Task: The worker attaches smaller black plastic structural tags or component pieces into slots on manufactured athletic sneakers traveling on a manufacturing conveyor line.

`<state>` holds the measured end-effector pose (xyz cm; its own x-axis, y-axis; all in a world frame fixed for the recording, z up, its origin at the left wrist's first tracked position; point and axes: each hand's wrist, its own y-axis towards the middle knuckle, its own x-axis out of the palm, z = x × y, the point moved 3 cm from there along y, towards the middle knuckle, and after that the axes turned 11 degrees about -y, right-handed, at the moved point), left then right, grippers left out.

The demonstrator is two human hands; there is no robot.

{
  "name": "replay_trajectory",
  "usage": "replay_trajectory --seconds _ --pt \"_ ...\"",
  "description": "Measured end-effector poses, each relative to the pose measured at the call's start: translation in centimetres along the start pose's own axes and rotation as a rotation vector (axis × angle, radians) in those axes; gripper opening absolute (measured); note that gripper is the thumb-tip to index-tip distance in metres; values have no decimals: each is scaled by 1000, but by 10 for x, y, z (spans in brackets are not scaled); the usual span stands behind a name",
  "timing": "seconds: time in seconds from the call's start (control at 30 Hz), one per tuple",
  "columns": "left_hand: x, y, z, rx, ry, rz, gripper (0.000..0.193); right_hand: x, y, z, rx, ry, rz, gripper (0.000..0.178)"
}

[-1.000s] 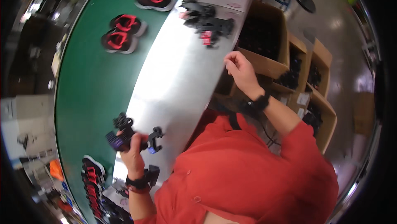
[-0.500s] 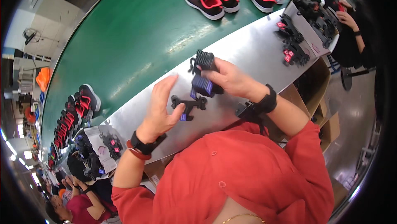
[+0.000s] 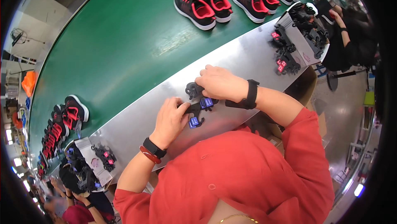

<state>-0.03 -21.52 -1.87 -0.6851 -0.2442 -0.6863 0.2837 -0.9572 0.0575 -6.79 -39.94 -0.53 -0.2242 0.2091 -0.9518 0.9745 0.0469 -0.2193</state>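
Black plastic shoe hangers with blue size tabs are between my hands, over the metal ledge. My left hand [image 3: 170, 118] is closed, thumb and fingers pinching one end of a shoe hanger [image 3: 193, 109]; its blue tab hangs toward me. My right hand [image 3: 222, 84] is closed round a small stack of shoe hangers [image 3: 193, 90], whose curled ends stick out left of the fingers and whose blue tabs point toward me. The single hanger and the stack overlap or touch; I cannot tell which. My right palm and fingers hide most of the stack.
A metal ledge [image 3: 136, 126] borders a green conveyor belt [image 3: 124, 54]. Black-and-red shoes [image 3: 202, 7] stand on the belt at the far side and at left [image 3: 74, 112]. Boxes of hangers sit at right [image 3: 304, 44] and left [image 3: 89, 153]. Co-workers' hands [image 3: 337, 17] are beyond.
My left hand has closed on the single hanger and moved right. My right hand has turned the stack over, palm down, beside it. The shoes at the far side appear farther left and lower.
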Motion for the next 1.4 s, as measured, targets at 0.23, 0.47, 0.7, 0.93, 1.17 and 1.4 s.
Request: replay_trajectory --seconds 0.23,0.47,0.7,0.93,1.17,1.4 --pt "-8 18 8 -137 -97 -107 38 -5 -15 31 3 153 60 30" --pt "-59 92 -26 -107 -163 17 31 -12 -17 55 9 303 21 24" --pt "-47 207 -47 -33 -207 147 34 -7 -14 81 -28 498 127 17" --pt "-17 248 -72 97 -161 190 29 -20 4 127 537 1450 146 18" --pt "-16 225 -67 146 -113 169 16 -6 29 134 570 1274 195 16" --pt "-12 208 -70 189 -33 208 16 -16 27 124 585 1210 150 16"
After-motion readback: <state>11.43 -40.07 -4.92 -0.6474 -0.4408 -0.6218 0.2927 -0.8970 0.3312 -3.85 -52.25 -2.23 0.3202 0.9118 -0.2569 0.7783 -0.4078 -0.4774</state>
